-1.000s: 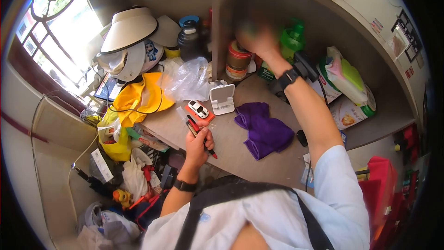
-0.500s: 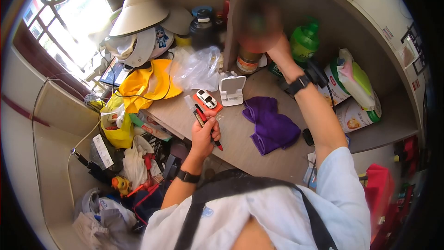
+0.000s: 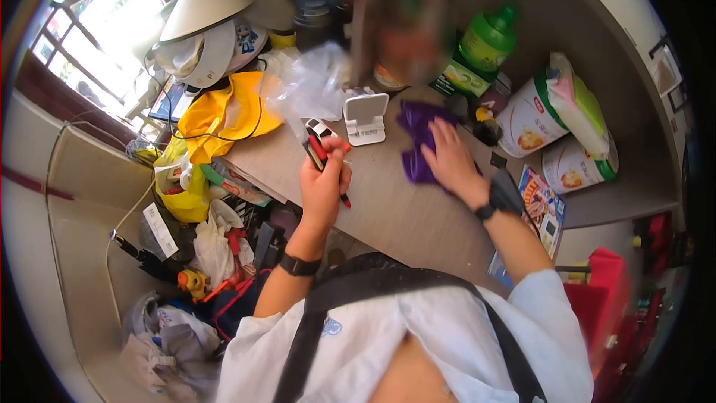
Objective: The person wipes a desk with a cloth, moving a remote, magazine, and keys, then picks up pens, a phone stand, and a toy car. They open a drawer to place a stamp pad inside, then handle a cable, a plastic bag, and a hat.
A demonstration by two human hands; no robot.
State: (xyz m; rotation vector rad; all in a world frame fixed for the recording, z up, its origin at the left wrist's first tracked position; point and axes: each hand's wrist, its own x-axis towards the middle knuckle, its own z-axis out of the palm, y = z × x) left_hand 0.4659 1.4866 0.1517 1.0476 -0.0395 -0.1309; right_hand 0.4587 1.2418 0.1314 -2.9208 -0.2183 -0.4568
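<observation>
My left hand (image 3: 322,183) is closed around red and black marker pens (image 3: 316,152), whose ends stick out above and below the fist. Just beyond it, a small white toy car (image 3: 321,128) is partly hidden. My right hand (image 3: 453,160) lies palm down on a crumpled purple cloth (image 3: 421,151), fingers stretched out and apart over its right side. Left of the cloth stands a white folding phone stand (image 3: 365,116). Both hands are over the wooden desk top (image 3: 373,209).
A clear plastic bag (image 3: 309,86), yellow cloth (image 3: 224,116) and visors (image 3: 205,4) crowd the back left. A green pump bottle (image 3: 488,37), green box (image 3: 464,77) and white tubs (image 3: 531,119) stand back right. A colourful booklet (image 3: 541,205) lies by my right forearm. Bags fill the lower left.
My right hand has come down from the blurred jar at the back onto the purple cloth. The cloth lies farther back and more bunched. My left hand keeps the pens.
</observation>
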